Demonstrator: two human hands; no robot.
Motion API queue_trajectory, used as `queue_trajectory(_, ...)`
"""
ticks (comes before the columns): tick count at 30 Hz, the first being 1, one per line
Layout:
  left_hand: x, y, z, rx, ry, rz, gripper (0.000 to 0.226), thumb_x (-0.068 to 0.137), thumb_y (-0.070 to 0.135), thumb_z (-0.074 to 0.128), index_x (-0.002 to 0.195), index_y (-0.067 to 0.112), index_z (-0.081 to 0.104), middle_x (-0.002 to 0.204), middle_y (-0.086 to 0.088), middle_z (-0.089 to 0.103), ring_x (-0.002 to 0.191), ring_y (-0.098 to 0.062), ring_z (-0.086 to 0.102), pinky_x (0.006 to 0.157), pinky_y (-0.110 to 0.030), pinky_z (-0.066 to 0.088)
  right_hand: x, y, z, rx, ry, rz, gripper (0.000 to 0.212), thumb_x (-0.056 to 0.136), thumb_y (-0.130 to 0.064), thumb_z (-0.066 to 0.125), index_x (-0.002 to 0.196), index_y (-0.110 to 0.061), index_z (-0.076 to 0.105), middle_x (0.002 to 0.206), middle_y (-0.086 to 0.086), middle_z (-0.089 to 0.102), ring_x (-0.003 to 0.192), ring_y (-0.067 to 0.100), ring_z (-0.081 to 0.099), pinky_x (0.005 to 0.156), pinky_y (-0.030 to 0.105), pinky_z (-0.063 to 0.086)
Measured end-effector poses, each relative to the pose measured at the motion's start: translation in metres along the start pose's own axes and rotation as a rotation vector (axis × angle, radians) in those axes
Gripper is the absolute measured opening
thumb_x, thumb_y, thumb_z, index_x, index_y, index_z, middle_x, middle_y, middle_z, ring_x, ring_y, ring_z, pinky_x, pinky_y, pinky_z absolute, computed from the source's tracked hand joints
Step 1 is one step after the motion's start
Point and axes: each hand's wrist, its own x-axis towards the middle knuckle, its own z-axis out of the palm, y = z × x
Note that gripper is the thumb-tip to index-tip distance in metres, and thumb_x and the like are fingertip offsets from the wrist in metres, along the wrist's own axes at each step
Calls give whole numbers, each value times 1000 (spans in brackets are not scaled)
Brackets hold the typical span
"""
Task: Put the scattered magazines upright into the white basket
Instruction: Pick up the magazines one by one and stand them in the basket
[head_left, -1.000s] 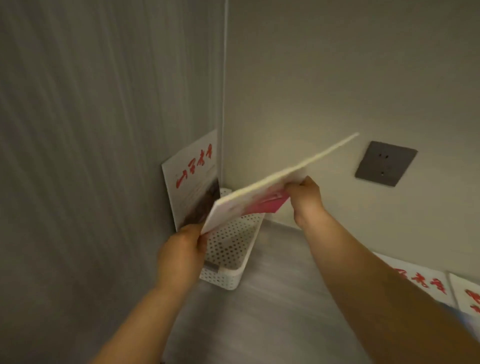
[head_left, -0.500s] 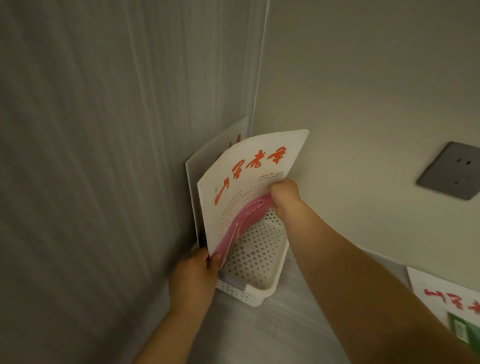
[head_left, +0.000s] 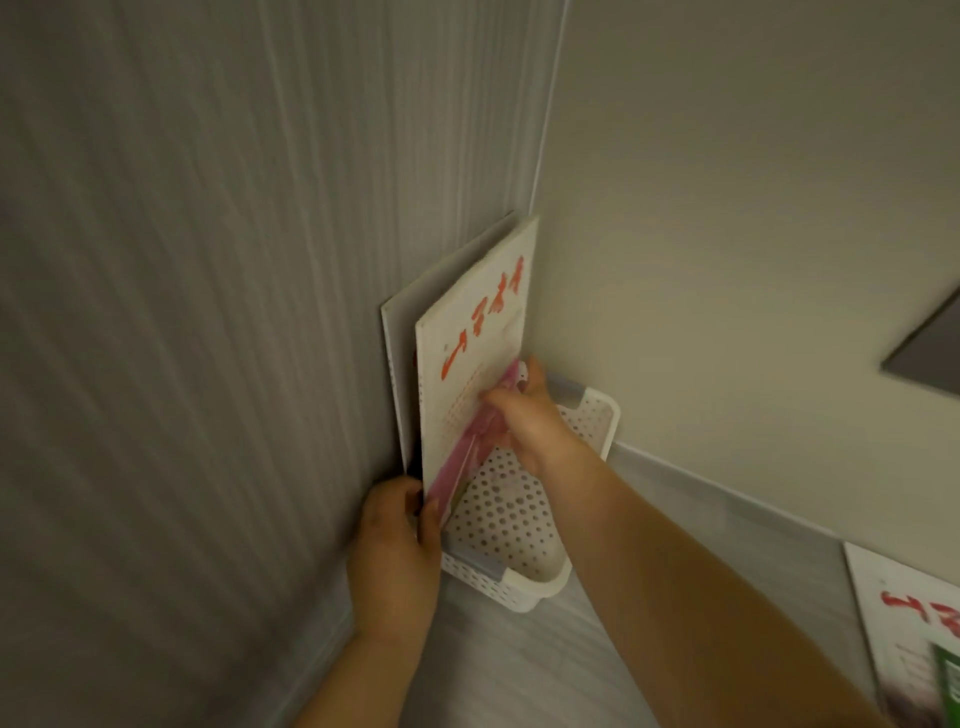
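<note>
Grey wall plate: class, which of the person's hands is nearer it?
Right. The right hand, gripping the magazine, lies left of the grey wall plate; the left hand lies farther left, lower.

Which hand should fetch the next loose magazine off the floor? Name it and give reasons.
Right. The white magazine with red lettering lies on the grey floor on the right hand's side. The left hand sits by the left wall, pinching the standing magazine's lower corner at the white perforated basket.
</note>
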Motion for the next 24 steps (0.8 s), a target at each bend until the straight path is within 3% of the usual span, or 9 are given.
queue_trajectory(3,-9,1,-2,6,-14,63,24,67,-8,67,86,1,57,85,-20,61,75,-38,60,63,-34,46,-6,0,15,-75,-79,-15,72,85,-8,50,140,-37,13,144,2,36,125,28,42,97,52,45)
queue_trajectory(5,-15,0,-2,142,-79,160,35,57,-9,73,89,-1,60,88,-23,64,77,-40,62,65,-36,52,-7,-2,21,-103,-103,-17,76,86,-8,49,141,-37,6,148,1,29,132,27,35,104,52,39)
queue_trajectory(8,-13,1,-4,302,-111,195,49,56,-3,77,102,-2,61,95,-26,65,83,-42,62,69,-47,53,-8,-6,23,-120,-115,-16,75,86,-6,47,142,-35,6,150,3,27,134,26,32,107,50,36)
queue_trajectory(12,-14,6,-7,387,-120,189,55,57,1,77,109,1,60,92,-26,66,80,-43,60,69,-48,52,-13,-4,20,-151,-109,-34,71,87,-8,48,142,-34,11,147,2,32,131,25,36,106,46,38)
queue_trajectory(14,-16,8,-9,370,-132,194,55,56,1,78,108,1,61,87,-26,66,76,-44,60,67,-49,51,-20,-4,15,-192,-97,-54,67,87,-10,48,141,-33,16,140,0,40,125,24,43,99,40,44)
queue_trajectory(17,-22,11,-14,311,-141,244,48,54,-2,78,100,1,64,87,-25,67,76,-44,61,68,-50,50,-38,-5,-2,-216,-89,-102,52,85,-11,51,131,-31,35,102,-16,54,95,8,58,72,18,49)
queue_trajectory(19,-29,16,-18,227,-157,326,37,59,-4,74,94,1,66,90,-23,66,79,-42,62,70,-50,51,-58,-7,-20,-270,-35,-131,42,85,-11,52,121,-31,44,99,-22,52,85,-4,57,70,12,47)
queue_trajectory(22,-50,30,-20,89,-179,398,24,67,4,58,89,-1,66,94,-23,64,85,-40,60,76,-42,52,-95,-8,-57,-369,109,-136,43,85,-5,47,127,-15,46,129,2,51,104,14,52,89,28,44)
queue_trajectory(24,-72,41,-18,35,-218,430,25,71,12,52,86,0,67,94,-21,65,90,-32,58,81,-30,43,-125,-7,-88,-388,206,-170,36,85,-2,46,120,-7,53,128,11,54,97,15,51,83,28,44)
